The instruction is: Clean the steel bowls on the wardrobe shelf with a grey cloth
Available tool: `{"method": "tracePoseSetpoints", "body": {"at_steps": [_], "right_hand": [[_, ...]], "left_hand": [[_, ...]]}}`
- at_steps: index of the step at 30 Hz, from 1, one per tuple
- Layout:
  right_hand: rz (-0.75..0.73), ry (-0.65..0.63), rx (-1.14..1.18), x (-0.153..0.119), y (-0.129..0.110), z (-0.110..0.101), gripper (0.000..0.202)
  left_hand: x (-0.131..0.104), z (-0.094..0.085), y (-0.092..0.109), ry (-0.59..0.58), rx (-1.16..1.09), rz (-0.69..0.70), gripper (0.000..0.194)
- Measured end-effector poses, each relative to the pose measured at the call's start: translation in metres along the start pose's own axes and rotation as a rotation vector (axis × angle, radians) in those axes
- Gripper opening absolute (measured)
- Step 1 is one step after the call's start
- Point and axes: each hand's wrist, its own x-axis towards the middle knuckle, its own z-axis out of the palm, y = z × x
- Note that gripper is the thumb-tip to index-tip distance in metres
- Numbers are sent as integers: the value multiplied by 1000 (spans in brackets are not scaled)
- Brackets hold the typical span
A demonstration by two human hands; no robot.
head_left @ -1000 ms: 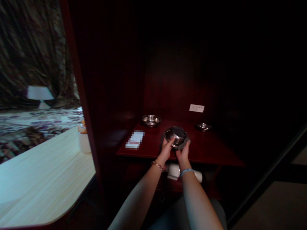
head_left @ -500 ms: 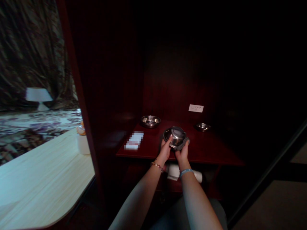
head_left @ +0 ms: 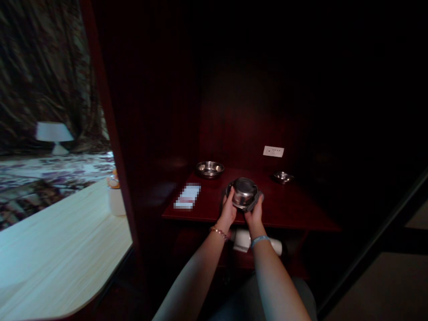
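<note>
A shiny metal bowl (head_left: 244,192) is held over the dark red shelf (head_left: 294,206), its underside turned up toward me. My left hand (head_left: 228,210) grips the bowl's left side, thumb lying on the outer wall. On the right side, my right hand (head_left: 254,213) is closed on a grey cloth (head_left: 260,199) pressed against the bowl's rim. Part of the cloth is hidden behind the bowl and fingers. A wider metal bowl (head_left: 210,170) stands at the shelf's back left, and a small one (head_left: 283,178) stands at the back right.
A pixelated pale rectangle (head_left: 187,196) lies on the shelf's left. A white socket plate (head_left: 273,151) is on the back wall. White objects (head_left: 241,241) sit on a lower level. Beyond the left panel are a light wooden table (head_left: 63,249) and a lamp (head_left: 54,132).
The held bowl has turned slightly between my hands, and the left thumb and the cloth have shifted a little along it. Both forearms stay nearly in place.
</note>
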Motion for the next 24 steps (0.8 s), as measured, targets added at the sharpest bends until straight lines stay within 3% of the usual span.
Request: {"method": "tracePoseSetpoints", "body": {"at_steps": [24], "right_hand": [[11, 36, 11, -2, -1, 3, 53]], "left_hand": [[-6, 3, 1, -48, 73, 27, 42]]}}
